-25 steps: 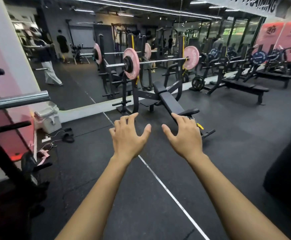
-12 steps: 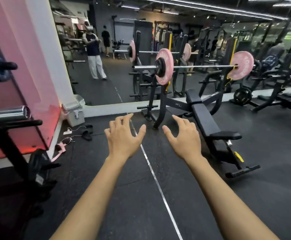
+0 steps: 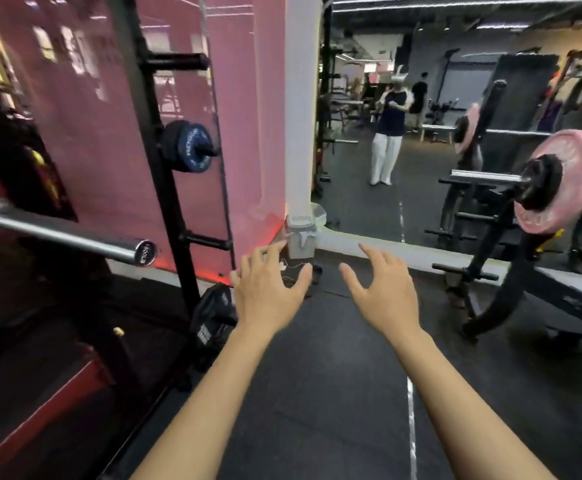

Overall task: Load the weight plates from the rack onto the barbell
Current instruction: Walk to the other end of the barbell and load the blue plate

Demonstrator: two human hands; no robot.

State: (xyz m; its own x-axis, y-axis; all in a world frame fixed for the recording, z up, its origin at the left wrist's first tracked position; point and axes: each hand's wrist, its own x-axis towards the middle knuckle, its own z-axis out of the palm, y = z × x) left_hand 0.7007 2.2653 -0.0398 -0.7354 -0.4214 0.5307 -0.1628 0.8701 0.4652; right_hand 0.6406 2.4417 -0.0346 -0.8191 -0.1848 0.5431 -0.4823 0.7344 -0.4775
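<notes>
A bare chrome barbell sleeve (image 3: pixel 75 239) juts in from the left at chest height. Behind it stands a black upright rack (image 3: pixel 165 168) with storage pegs. A small blue weight plate (image 3: pixel 187 146) hangs on a middle peg, and a black plate (image 3: pixel 211 318) sits on a low peg near the floor. My left hand (image 3: pixel 267 294) is stretched forward with fingers spread, holding nothing, just right of the black plate. My right hand (image 3: pixel 383 296) is likewise spread and empty, beside the left one.
A bench station (image 3: pixel 490 289) with a pink plate (image 3: pixel 559 181) on its bar stands at the right. A wall mirror (image 3: pixel 421 98) and a white pillar (image 3: pixel 301 116) lie ahead. A red platform edge (image 3: pixel 40 410) sits lower left. Black rubber floor runs underfoot.
The view has swung left: the rack and barbell sleeve now fill the left side, and the pink-plate bench has slid to the right edge. Both hands stay outstretched and empty.
</notes>
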